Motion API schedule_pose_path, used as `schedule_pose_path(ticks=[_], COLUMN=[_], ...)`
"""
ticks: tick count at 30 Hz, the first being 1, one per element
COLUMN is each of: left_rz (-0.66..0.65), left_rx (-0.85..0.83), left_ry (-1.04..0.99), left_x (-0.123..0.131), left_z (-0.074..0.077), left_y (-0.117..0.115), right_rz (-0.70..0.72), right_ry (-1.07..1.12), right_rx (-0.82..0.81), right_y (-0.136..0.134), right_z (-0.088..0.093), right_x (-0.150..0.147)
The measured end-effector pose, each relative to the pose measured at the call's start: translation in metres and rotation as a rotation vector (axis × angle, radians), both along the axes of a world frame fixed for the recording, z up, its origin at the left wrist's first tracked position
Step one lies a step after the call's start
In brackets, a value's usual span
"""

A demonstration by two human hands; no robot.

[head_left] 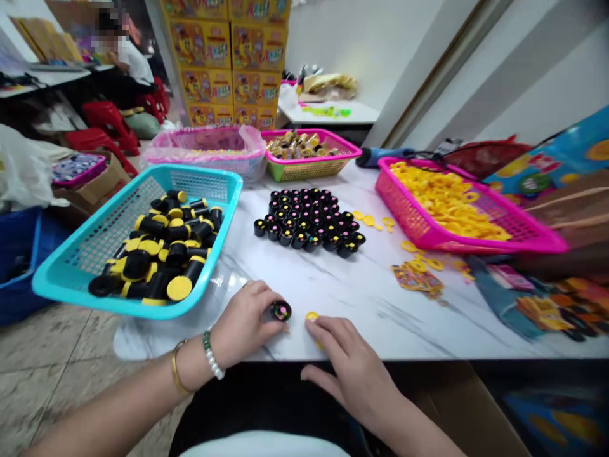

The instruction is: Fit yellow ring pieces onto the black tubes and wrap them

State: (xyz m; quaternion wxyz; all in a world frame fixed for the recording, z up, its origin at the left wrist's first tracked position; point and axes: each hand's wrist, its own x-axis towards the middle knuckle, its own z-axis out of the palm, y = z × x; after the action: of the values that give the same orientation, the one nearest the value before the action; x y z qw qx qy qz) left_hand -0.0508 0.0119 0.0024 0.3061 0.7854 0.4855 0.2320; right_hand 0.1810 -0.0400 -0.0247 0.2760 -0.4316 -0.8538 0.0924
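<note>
My left hand (247,324) is closed around a small black cup (281,311) near the table's front edge. Tiny coloured pieces, pink among them, show in the cup's open top. To its right, the fingertips of my right hand (349,355) rest on a yellow plastic piece (312,315) lying on the table, mostly covered by them. The thumb of that hand stands apart from its fingers. Beyond both hands, a cluster of similar black cups (304,219) stands upright, with pink and yellow bits inside.
At left, a turquoise basket (61,270) holds black cylinders with yellow ends. A pink basket (533,231) of yellow plastic parts stands at right, near loose yellow pieces and printed packets (416,277). More baskets and stacked yellow boxes (204,44) are behind. A person sits at the far left.
</note>
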Motion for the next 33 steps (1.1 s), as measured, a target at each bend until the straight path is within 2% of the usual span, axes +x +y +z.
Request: schedule_pose_path(ticks=[2,5,7,10,12,18,21,24,26,28,30,33], left_rz=[0.015,0.024,0.024,0.027,0.033,0.030,0.028,0.017,-0.004,-0.024,0.027,0.133], left_rx=[0.023,0.050,0.063,0.083,0.097,0.123,0.114,0.061,-0.053,-0.252,-0.433,-0.595], left_ry=[0.010,0.031,0.046,0.064,0.077,0.078,0.107,0.136,0.076,-0.060,-0.207,-0.345], left_x=[-0.003,-0.005,-0.005,-0.004,-0.003,-0.002,-0.002,-0.003,-0.004,-0.005,-0.005,-0.002], left_z=[-0.003,-0.006,-0.007,-0.006,-0.007,-0.008,-0.007,0.000,0.009,0.017,0.021,0.018], left_y=[-0.005,-0.012,-0.017,-0.021,-0.022,-0.023,-0.023,-0.024,-0.024,-0.022,-0.020,-0.018], right_rz=[0.104,0.174,0.105,-0.073,-0.145,-0.199,-0.186,-0.193,-0.187,-0.154,-0.128,-0.113], right_ry=[0.067,0.266,0.414,0.580,0.649,0.633,0.614,0.605,0.579,0.527,0.473,0.421], right_rx=[-0.063,-0.289,-0.491,-0.816,-0.939,-0.871,-1.003,-1.105,-1.122,-1.131,-1.115,-1.073], right_y=[-0.008,-0.001,0.010,0.029,0.039,0.046,0.043,0.042,0.043,0.044,0.045,0.045], right_z=[0.004,0.018,0.028,0.038,0.038,0.032,0.030,0.031,0.034,0.038,0.040,0.038], right_x=[-0.008,-0.014,-0.019,-0.032,-0.041,-0.050,-0.050,-0.051,-0.051,-0.051,-0.050,-0.047])
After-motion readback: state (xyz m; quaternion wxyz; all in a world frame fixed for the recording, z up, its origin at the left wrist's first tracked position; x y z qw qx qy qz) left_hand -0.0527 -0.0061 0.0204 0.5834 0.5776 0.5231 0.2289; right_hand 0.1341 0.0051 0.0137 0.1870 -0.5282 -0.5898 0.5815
